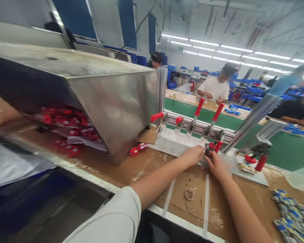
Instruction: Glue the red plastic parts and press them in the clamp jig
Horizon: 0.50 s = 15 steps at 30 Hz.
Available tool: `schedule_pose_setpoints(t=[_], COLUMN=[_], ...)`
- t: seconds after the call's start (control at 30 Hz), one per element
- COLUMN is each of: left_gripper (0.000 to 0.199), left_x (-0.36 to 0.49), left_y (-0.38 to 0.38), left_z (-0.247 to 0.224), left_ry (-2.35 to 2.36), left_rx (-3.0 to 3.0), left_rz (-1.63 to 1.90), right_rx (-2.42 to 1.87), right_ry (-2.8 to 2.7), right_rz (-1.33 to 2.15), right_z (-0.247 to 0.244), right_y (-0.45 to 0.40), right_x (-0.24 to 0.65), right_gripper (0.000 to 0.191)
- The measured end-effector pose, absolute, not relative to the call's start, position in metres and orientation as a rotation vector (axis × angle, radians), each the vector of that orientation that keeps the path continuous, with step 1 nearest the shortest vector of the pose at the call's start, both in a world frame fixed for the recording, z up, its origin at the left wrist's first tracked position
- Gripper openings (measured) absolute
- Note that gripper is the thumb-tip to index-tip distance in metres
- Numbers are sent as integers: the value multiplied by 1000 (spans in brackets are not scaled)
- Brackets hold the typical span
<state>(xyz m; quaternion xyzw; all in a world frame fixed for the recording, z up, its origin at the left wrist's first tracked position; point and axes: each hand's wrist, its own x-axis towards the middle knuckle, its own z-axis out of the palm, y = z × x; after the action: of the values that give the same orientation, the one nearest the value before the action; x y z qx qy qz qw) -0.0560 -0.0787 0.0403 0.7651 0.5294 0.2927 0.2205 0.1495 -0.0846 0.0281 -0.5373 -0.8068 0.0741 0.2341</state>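
At the near right end of a row of toggle clamps, my left hand [194, 156] and my right hand [220, 166] come together, nearly touching. My left fingers are closed at the clamp's base, and what they pinch is hidden. Slightly blurred, my right hand has its fingers bent in beside the red clamp handle [218, 146]; what lies between them cannot be made out. A small red part [211, 146] shows just above the fingertips. Farther along the metal rail [176, 119], other toggle clamps have red handles, two of them raised [199, 106].
A big sheet-metal hopper [114, 108] stands at left, red parts [66, 118] inside. Two red pieces [138, 149] lie by its corner. Another clamp fixture [254, 162] and blue-yellow parts [294, 212] are at right. A ring [189, 194] lies on cardboard. Co-workers sit across the green belt [281, 148].
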Motion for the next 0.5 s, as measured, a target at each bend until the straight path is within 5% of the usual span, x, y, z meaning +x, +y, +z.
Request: schedule_pose_setpoints(t=[0.2,0.33,0.5], left_gripper=[15,20,35], left_x=[-204,-255,-219], left_y=[-161,-186,-194], left_z=[78,81,75], left_ry=[2305,2614,2307], left_rx=[2094,1983,2023], left_rz=[358,2,454], right_rx=[-1323,-936,-749], right_ry=[-2315,-2544,-2678], right_rz=[380,620,775], right_z=[41,39,35], right_y=[-125,-150,-160], right_x=[154,136,126], right_gripper=[45,51,47])
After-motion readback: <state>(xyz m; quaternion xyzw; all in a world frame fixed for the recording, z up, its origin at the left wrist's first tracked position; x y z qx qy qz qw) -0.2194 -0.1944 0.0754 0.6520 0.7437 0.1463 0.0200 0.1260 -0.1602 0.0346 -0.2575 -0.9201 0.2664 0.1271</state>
